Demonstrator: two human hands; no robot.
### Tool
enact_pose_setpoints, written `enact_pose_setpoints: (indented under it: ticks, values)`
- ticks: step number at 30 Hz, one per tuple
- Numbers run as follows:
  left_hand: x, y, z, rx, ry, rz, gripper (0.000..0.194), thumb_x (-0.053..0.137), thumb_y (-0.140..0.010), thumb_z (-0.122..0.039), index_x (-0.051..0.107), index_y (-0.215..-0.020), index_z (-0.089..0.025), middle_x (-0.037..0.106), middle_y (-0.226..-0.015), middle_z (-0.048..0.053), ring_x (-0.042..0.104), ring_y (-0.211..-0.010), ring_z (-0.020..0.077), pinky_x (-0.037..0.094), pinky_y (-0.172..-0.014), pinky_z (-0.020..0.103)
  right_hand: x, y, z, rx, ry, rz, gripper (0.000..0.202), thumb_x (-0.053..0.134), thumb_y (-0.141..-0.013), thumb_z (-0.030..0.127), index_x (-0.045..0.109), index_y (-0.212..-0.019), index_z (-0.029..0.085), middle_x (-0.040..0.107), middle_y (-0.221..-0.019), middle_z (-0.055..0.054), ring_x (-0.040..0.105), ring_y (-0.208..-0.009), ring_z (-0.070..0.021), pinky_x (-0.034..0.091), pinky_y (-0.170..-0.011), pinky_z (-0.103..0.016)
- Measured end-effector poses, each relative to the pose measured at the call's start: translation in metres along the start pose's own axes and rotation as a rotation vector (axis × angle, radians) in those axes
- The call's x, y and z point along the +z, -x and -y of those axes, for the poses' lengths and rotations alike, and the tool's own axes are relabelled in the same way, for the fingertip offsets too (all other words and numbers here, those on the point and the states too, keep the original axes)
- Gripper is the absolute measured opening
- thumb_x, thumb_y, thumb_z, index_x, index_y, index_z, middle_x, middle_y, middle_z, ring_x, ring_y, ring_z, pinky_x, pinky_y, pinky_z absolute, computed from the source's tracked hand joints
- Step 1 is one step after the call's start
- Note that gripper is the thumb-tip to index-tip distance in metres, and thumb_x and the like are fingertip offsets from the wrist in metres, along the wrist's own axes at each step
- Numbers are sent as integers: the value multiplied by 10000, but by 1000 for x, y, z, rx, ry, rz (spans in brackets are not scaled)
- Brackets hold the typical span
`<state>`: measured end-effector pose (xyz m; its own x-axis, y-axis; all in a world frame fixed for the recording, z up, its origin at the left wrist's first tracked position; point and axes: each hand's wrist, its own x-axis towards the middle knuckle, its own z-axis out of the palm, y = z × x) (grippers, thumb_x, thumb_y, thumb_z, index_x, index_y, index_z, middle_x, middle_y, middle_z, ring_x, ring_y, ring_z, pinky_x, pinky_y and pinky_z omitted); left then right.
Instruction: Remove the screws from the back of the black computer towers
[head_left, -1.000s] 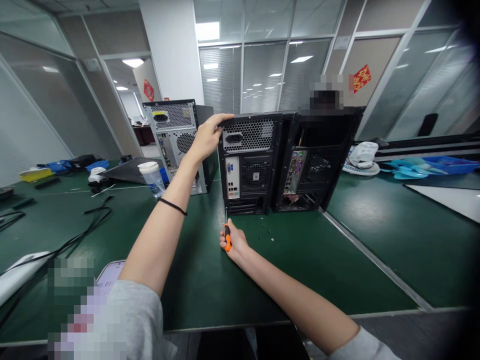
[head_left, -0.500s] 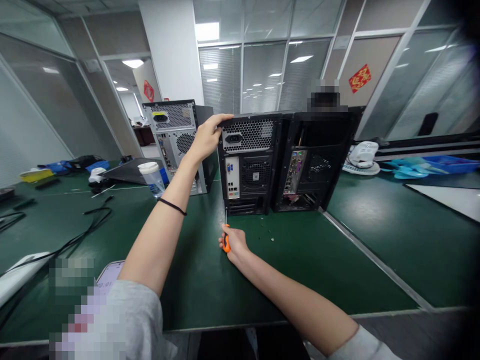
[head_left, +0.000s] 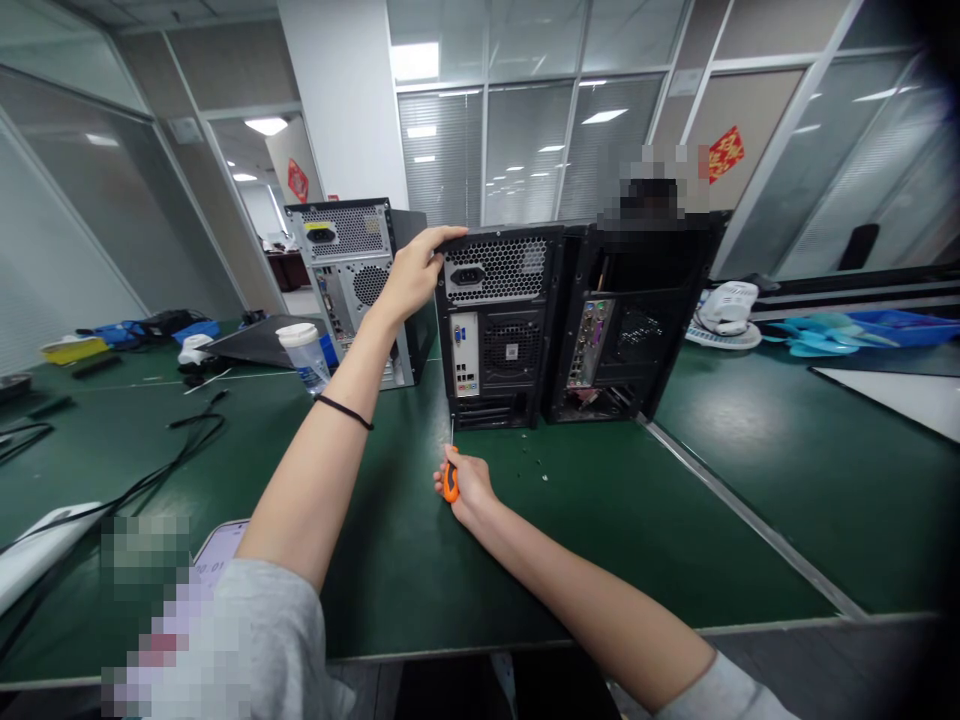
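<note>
Green table (head_left: 397, 580); black vented computer case (head_left: 491, 335); left fingers (head_left: 448, 236) extended atop, right fingers (head_left: 438, 479) grasping orange screwdriver (head_left: 451, 485).

Room before middle tower (head_left: 512, 342); right tower (head_left: 637, 350) blocks rightward.

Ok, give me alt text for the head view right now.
The right hand holds an orange-and-black screwdriver to the lower-left corner of a black computer case, while the left hand rests at its upper-left corner. Small loose pieces lie nearby on the green table, and two more cases flank it.
</note>
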<state>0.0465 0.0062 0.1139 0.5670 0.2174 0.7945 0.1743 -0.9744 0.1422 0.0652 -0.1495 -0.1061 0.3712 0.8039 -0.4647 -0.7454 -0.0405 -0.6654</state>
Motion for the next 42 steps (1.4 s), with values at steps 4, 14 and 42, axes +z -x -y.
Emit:
enact_pose_setpoints:
  ticks: [4,14,42]
  values:
    - [0,0,1,10,-4,2,474,351,-809,-61,540,-1201,-249,557,-1315,1,474,-1247,183,331,-1112,400,0,0,0,5,-3,13,279,647,-812,279,461,-643,156,494,-438,50,495,-343,-81,373,-323,-171]
    - [0,0,0,8,-15,20,474,335,-826,-70,522,-1222,-252,542,-1333,-1,455,-1266,183,305,-1128,406,2,5,4,50,31,6,265,470,-919,234,471,-667,153,480,-442,57,479,-330,-77,358,-329,-184]
    - [-1,1,-3,-2,6,6,471,349,-811,-84,542,-1199,-268,556,-1320,-8,468,-1251,182,314,-1121,397,0,2,8,182,-6,45,333,324,-967,314,513,-750,148,471,-451,38,398,-311,-67,284,-344,-171]
